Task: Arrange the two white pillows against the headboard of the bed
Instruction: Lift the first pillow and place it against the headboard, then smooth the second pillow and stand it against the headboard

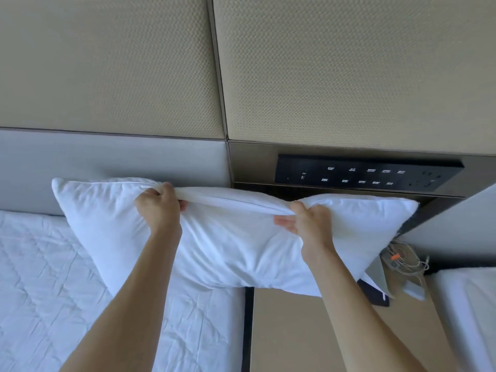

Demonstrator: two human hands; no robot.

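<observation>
One white pillow (230, 253) hangs in the air, held lengthwise by its top seam. My left hand (158, 208) pinches the seam left of centre and my right hand (306, 218) pinches it right of centre. The pillow's left half is over the bed (40, 291) with its quilted white cover. Its right half is over the bedside table (308, 331). The grey padded headboard (107, 159) stands behind the pillow's left end. No second pillow is in view.
A black switch and socket panel (367, 175) sits in a recess behind the pillow's right end. On the bedside table lie a cable bundle with an orange tag (400, 260) and a dark booklet (375, 291). A second bed's white corner (472, 304) shows at right.
</observation>
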